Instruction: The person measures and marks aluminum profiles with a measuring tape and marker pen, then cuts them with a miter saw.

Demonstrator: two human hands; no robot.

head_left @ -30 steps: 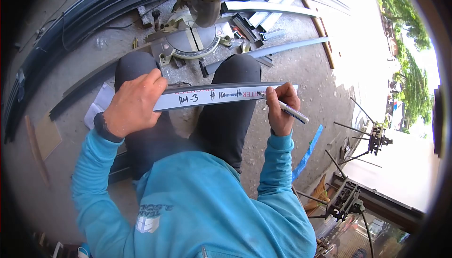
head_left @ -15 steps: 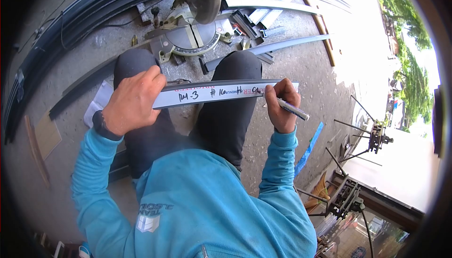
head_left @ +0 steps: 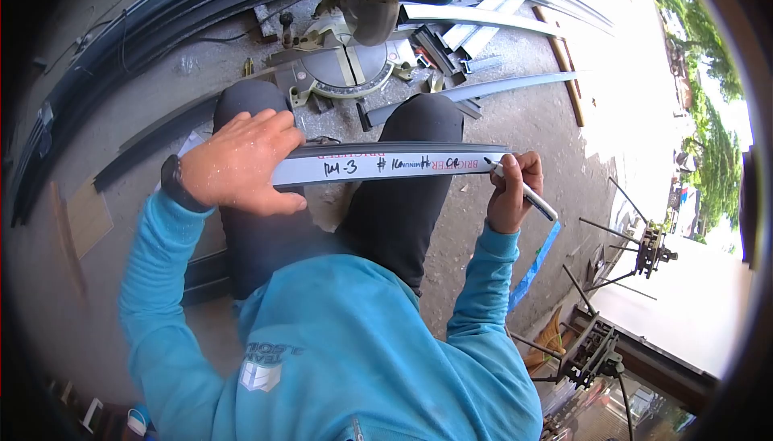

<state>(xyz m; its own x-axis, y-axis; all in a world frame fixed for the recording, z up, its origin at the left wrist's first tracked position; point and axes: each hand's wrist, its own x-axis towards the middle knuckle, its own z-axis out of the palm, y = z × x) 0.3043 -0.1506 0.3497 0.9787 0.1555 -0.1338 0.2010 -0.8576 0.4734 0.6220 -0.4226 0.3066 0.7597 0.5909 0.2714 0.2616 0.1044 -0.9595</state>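
A long aluminium profile (head_left: 358, 170) lies across my thighs, its white protective film printed with red and blue lettering. Black handwriting, with "-3" and "#" among the marks, runs along the film. My left hand (head_left: 241, 163) grips the profile's left end, fingers over the far edge and thumb along the near side. In my right hand (head_left: 516, 190) is a white marker pen (head_left: 540, 202), its dark tip right at the film near the profile's right end.
A mitre saw (head_left: 346, 62) stands on the concrete floor beyond my knees. Cut profiles (head_left: 491, 89) lie to its right, and long dark profiles (head_left: 161, 34) curve past behind it. Blue tape (head_left: 535, 268) lies right of my sleeve, near metal stands (head_left: 592, 352).
My right hand has moved right along the profile, and the pen tip now shows at the film. More handwriting is uncovered. My left thumb has stretched out, and the view has shifted slightly.
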